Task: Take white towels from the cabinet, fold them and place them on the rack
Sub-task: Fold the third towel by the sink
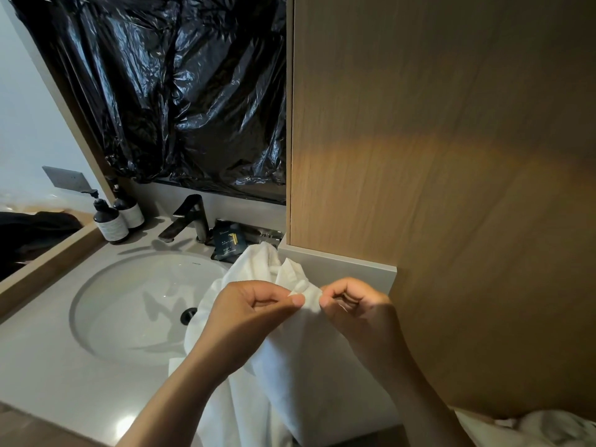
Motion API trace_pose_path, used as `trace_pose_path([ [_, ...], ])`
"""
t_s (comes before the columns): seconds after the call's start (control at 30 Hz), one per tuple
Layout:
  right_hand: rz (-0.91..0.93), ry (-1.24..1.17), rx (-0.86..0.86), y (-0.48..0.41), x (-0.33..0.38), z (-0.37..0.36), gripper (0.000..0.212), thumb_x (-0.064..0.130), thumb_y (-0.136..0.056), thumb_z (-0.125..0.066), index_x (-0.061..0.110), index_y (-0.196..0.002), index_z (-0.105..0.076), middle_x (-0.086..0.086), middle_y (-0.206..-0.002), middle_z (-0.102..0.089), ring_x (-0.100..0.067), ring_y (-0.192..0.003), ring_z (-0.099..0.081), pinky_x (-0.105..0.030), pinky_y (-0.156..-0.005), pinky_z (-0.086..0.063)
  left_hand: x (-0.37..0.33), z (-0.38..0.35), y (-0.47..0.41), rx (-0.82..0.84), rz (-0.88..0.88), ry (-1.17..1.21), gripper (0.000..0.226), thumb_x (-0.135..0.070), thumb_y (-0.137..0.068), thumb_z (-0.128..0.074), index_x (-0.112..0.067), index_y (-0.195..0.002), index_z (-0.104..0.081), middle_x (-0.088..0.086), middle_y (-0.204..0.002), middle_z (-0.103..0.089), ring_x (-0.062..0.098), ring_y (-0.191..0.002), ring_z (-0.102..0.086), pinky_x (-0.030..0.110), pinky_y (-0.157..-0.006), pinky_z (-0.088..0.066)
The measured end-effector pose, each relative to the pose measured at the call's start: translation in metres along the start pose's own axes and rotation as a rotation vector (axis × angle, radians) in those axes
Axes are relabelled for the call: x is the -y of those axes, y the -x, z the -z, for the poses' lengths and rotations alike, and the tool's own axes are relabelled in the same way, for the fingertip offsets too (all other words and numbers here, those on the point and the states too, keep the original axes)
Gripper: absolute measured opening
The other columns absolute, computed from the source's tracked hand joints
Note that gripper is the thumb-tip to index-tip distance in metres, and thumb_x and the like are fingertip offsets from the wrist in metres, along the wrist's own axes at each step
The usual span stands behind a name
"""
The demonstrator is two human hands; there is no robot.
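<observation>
At the surface [48, 366], head view: left hand [258, 314] and right hand [354, 304] sit close together, fingers pinching the top edge of the towel [306, 375]. The rest hangs over the sink [129, 311] rim. If a pinch slips it could flop into the basin and get wet. Sink only has its drain plug in it.

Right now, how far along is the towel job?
Done: one white towel is out, hanging over the counter by the sink. In hand: the left hand and right hand each pinch its top edge, close together. Left: it is not folded yet, and no rack shows in this view.
</observation>
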State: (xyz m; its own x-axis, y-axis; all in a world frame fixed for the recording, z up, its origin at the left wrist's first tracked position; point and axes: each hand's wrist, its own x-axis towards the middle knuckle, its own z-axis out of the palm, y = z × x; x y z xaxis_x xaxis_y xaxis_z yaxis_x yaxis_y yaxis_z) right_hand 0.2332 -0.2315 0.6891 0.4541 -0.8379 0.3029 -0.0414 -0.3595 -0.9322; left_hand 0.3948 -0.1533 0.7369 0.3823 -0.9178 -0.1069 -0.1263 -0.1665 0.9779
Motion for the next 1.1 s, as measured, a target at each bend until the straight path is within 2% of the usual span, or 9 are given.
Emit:
trace_pose_path([
  [0.2, -0.045, -0.024, 0.021, -0.001, -0.001, 0.001, 0.015, 0.042, -0.078, -0.061, 0.029, -0.084, -0.068, 0.003, -0.079, -0.067, -0.013, -0.076, -0.062, -0.022, -0.068, -0.048, 0.002, -0.002, -0.002, -0.084, -0.075, -0.043, 0.01, -0.013, -0.076, -0.079, -0.012, -0.067, -0.077, 0.012, -0.07, -0.072, 0.004, -0.061, -0.061, 0.016, -0.062, -0.049],
  [0.33, -0.12, -0.089, 0.025, -0.003, 0.003, -0.002, 0.022, 0.047, -0.075, -0.067, 0.026, -0.079, -0.067, 0.004, -0.074, -0.066, -0.012, -0.072, -0.058, -0.026, -0.067, -0.046, 0.002, -0.008, -0.001, -0.116, -0.105, 0.022, 0.01, -0.008, -0.075, -0.079, -0.012, -0.066, -0.078, 0.017, -0.072, -0.071, 0.006, -0.06, -0.059, 0.014, -0.061, -0.048],
  [0.5, -0.156, -0.229, -0.042, -0.005, 0.011, -0.005, 0.007, 0.027, -0.075, -0.071, 0.024, -0.073, -0.065, 0.007, -0.066, -0.065, -0.003, -0.06, -0.056, -0.014, -0.056, -0.043, 0.002, -0.011, -0.002, -0.143, -0.098, 0.121, 0.007, -0.006, -0.071, -0.083, -0.008, -0.068, -0.077, 0.009, -0.067, -0.073, 0.005, -0.058, -0.063, 0.012, -0.058, -0.05],
  [0.67, -0.213, -0.253, -0.063, -0.006, 0.015, -0.003, 0.011, 0.015, -0.087, -0.071, 0.022, -0.096, -0.073, 0.004, -0.077, -0.072, -0.007, -0.071, -0.066, -0.015, -0.064, -0.05, 0.001, -0.012, -0.003, -0.066, -0.131, 0.059, 0.01, -0.007, -0.077, -0.079, -0.012, -0.069, -0.076, 0.002, -0.063, -0.072, 0.002, -0.056, -0.061, 0.01, -0.057, -0.047],
  [0.77, -0.223, -0.169, -0.07, -0.005, 0.016, -0.002, 0.012, 0.016, -0.092, -0.065, 0.023, -0.094, -0.074, 0.005, -0.088, -0.075, -0.01, -0.082, -0.069, -0.018, -0.069, -0.051, 0.001, -0.013, -0.004, -0.053, -0.139, 0.035, 0.01, -0.009, -0.078, -0.078, -0.014, -0.071, -0.076, 0.004, -0.061, -0.07, 0.004, -0.055, -0.06, 0.013, -0.056, -0.047],
  [0.87, -0.198, -0.112, -0.104, -0.005, 0.017, -0.002, 0.015, 0.015, -0.093, -0.063, 0.026, -0.088, -0.073, 0.012, -0.083, -0.073, -0.004, -0.079, -0.067, -0.013, -0.065, -0.05, 0.003, -0.013, -0.006, -0.012, -0.163, -0.018, 0.009, -0.015, -0.079, -0.077, -0.014, -0.071, -0.076, -0.004, -0.053, -0.06, 0.003, -0.051, -0.051, 0.013, -0.053, -0.042],
  [0.97, -0.156, -0.119, -0.167, -0.006, 0.018, 0.002, 0.015, 0.014, -0.093, -0.063, 0.022, -0.087, -0.073, 0.009, -0.079, -0.072, -0.003, -0.071, -0.065, -0.013, -0.062, -0.049, 0.007, -0.008, -0.008, 0.066, -0.204, -0.177, 0.019, -0.024, -0.081, -0.077, -0.011, -0.067, -0.072, -0.008, -0.053, -0.05, 0.003, -0.051, -0.043, 0.014, -0.052, -0.035],
  [1.03, -0.11, -0.109, -0.175, -0.008, 0.019, 0.006, 0.015, 0.013, -0.094, -0.061, 0.021, -0.088, -0.072, 0.008, -0.079, -0.071, -0.002, -0.071, -0.063, -0.014, -0.063, -0.047, 0.01, -0.003, -0.009, 0.125, -0.227, -0.259, 0.023, -0.03, -0.082, -0.075, -0.014, -0.066, -0.071, -0.007, -0.056, -0.054, 0.002, -0.054, -0.047, 0.016, -0.055, -0.037],
  [1.1, -0.068, -0.075, -0.179, -0.009, 0.02, 0.009, 0.012, 0.019, -0.095, -0.06, 0.022, -0.091, -0.071, 0.007, -0.082, -0.069, -0.004, -0.075, -0.061, -0.018, -0.066, -0.047, 0.013, 0.0, -0.009, 0.172, -0.232, -0.322, 0.022, -0.038, -0.083, -0.072, -0.021, -0.069, -0.074, -0.006, -0.068, -0.066, 0.003, -0.064, -0.059, 0.019, -0.063, -0.044],
])
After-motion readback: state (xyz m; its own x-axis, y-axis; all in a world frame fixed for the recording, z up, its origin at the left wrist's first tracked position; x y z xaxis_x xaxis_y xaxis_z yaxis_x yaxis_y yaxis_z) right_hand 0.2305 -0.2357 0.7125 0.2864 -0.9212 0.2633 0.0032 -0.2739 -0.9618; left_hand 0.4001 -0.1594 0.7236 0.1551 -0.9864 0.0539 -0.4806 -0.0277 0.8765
